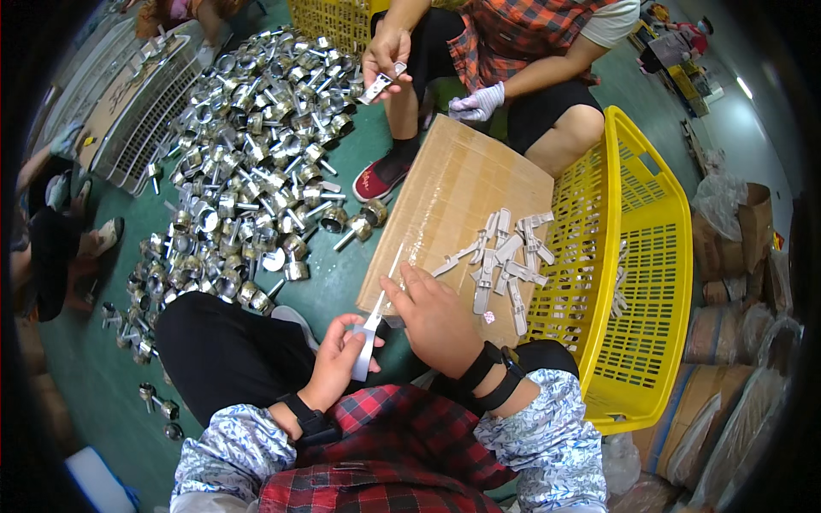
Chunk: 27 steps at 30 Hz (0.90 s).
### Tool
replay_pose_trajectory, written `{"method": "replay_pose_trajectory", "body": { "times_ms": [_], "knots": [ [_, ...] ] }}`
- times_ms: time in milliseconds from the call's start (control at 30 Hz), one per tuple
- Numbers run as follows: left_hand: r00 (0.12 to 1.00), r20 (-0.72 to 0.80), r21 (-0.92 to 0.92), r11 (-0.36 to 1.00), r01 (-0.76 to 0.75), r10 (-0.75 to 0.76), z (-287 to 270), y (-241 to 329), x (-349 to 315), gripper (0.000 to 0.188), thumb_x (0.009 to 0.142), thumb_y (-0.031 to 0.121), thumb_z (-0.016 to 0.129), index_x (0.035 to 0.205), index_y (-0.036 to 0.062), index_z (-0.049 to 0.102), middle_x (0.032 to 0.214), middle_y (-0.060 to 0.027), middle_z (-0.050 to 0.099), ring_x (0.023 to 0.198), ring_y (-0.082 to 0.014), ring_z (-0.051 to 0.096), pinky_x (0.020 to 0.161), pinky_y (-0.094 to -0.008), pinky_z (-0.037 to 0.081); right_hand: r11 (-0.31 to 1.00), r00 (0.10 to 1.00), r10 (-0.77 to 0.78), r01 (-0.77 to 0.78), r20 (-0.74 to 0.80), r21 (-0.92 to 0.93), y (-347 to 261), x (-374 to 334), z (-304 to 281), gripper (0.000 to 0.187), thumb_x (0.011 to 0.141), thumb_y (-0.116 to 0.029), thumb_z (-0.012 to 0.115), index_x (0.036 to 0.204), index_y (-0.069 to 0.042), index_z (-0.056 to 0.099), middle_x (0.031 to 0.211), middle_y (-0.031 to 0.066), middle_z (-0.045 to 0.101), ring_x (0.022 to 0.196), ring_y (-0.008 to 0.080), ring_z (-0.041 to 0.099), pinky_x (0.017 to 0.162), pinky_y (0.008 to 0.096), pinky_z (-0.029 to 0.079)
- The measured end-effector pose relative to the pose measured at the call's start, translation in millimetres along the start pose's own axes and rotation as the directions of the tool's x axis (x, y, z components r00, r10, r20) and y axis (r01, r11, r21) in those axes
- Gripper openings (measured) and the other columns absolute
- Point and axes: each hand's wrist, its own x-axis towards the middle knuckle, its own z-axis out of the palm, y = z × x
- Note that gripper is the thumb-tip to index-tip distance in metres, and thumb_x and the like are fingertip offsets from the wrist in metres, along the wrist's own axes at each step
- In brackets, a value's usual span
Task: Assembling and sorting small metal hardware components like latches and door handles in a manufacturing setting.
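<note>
My left hand [335,363] is closed round a roll of whitish tape [363,349], below the near left corner of a flat cardboard sheet or box [428,192]. From the roll a pale strip runs up onto the cardboard. Flat on the cardboard beside that strip lies my right hand [434,318], its fingers stretched out and the fingertips near the strip. To the right of it, several light grey clip-like parts [505,252] rest in a loose heap on the same cardboard.
A yellow basket [611,256] holding some pale parts stands at the right. Many metal cups with stems [248,154] cover the green floor [342,291] at the left. Across from me a seated person holds a pale metal part [382,84]. A grey crate [141,128] stands far left.
</note>
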Motion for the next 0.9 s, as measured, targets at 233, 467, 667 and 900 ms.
{"method": "replay_pose_trajectory", "body": {
  "times_ms": [233,467,667,900],
  "knots": [
    [1.000,-0.001,0.028,1.000,0.007,-0.007,-0.2,-0.1,-0.7,0.033,0.105,0.015,0.047,0.137,0.0088,0.041,0.105,-0.0143,0.067,0.068,-0.0170,0.066,0.065,-0.0291,0.056,0.999,1.000,-0.011,0.011,0.007,-0.037,1.2,-0.9,1.6,0.047,0.087,-0.013,0.055,0.131,0.001,0.058,0.142,0.0264,0.050,0.128,0.0354,0.052,0.095,0.0420,0.048],
    [1.000,0.002,0.022,1.000,0.021,-0.021,-0.8,-3.2,0.4,0.038,0.106,0.016,0.046,0.142,0.0062,0.041,0.107,-0.0136,0.067,0.071,-0.0163,0.066,0.068,-0.0281,0.056,1.000,1.000,0.011,-0.011,0.029,-0.004,0.9,-0.2,3.2,0.046,0.084,-0.008,0.058,0.129,0.001,0.059,0.142,0.0228,0.053,0.125,0.0371,0.054,0.098,0.0448,0.048],
    [1.000,0.014,0.050,0.999,0.015,-0.016,-1.0,-5.6,2.4,0.038,0.106,0.016,0.046,0.143,0.0060,0.040,0.108,-0.0141,0.067,0.070,-0.0163,0.066,0.068,-0.0279,0.056,1.000,0.999,0.016,-0.015,0.030,-0.022,3.0,-3.6,6.2,0.048,0.084,-0.009,0.058,0.131,0.000,0.058,0.140,0.0221,0.054,0.127,0.0366,0.053,0.098,0.0445,0.048],
    [1.000,0.010,0.036,0.999,0.013,-0.013,1.8,-6.6,2.3,0.039,0.106,0.015,0.045,0.144,0.0065,0.040,0.108,-0.0139,0.067,0.071,-0.0160,0.065,0.068,-0.0278,0.056,0.999,1.000,0.010,-0.009,0.023,-0.036,1.9,-3.2,4.1,0.049,0.085,-0.011,0.058,0.133,-0.002,0.058,0.139,0.0217,0.055,0.129,0.0373,0.053,0.098,0.0442,0.048]
  ]
}}
